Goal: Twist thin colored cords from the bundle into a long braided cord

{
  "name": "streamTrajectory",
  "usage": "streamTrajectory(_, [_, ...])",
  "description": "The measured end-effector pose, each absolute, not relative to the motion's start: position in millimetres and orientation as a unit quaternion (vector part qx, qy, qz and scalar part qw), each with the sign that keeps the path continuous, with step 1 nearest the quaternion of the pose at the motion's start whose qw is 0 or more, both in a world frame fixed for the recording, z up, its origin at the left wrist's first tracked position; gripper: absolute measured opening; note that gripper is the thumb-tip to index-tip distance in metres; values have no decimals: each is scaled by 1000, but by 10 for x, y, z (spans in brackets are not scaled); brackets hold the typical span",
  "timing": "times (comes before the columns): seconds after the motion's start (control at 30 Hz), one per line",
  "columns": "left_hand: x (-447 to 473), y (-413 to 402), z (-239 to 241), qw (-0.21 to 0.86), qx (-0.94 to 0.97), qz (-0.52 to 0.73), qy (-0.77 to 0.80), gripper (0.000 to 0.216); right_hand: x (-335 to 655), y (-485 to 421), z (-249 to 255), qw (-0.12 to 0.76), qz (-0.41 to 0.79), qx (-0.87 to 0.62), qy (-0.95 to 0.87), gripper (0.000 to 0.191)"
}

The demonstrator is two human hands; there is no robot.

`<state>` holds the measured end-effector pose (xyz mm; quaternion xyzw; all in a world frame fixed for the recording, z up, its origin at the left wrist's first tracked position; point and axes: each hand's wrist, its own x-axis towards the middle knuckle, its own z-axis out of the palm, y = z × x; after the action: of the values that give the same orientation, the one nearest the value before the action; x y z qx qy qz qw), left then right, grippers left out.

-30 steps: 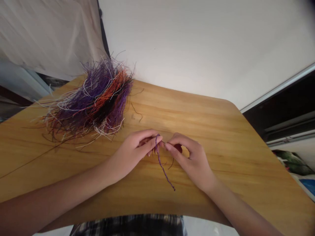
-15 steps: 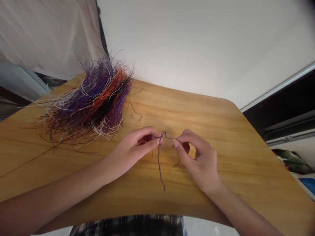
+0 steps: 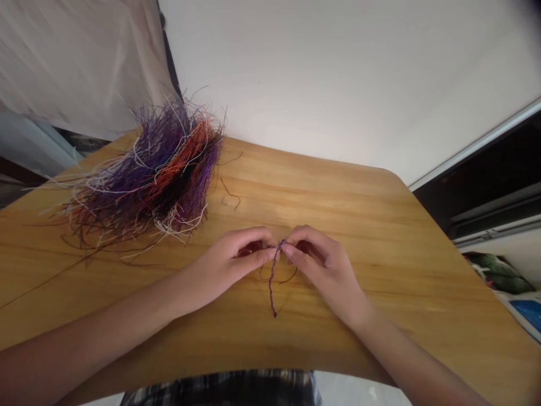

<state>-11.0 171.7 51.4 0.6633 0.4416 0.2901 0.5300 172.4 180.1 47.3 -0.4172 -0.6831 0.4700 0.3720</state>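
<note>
At the centre of the frame our left hand (image 3: pixel 230 262) and right hand (image 3: pixel 323 265) meet fingertip to fingertip, both pinched shut on the purple thread (image 3: pixel 273 279) — its tail hangs down onto the wooden table (image 3: pixel 401 270); a pile of mixed threads (image 3: pixel 152 175) lies upper left

Both forearms are bare, with no sleeves, rings or watch; a dark plaid garment (image 3: pixel 220 389) covers the torso.

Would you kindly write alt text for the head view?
Left hand and right hand pinch a purple thread together above a wooden table. A heap of purple, orange and white threads lies far left.
</note>
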Motion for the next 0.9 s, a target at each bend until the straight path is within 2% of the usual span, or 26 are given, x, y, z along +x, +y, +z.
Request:
streamTrajectory(0.13, [-92,1712,472,496,699,270,438,19,1726,1805,466,353,482,-396,-697,9])
streamTrajectory(0.2, [-76,1690,441,446,721,269,457,17,1726,1810,455,348,478,-394,-703,10])
streamTrajectory(0.4, [-67,1627,358,88,839,311,438,15,1723,1813,406,364,487,-393,-690,11])
streamTrajectory(0.67, [-40,1602,397,-196,877,303,319,15,1685,1805,333,420,546,-405,-602,13])
streamTrajectory(0.77, [-2,1532,364,-225,891,291,267,14,1665,1785,306,435,560,-412,-572,12])
streamTrajectory(0.9, [82,1421,301,-183,931,232,216,22,1658,1767,270,453,593,-404,-529,11])
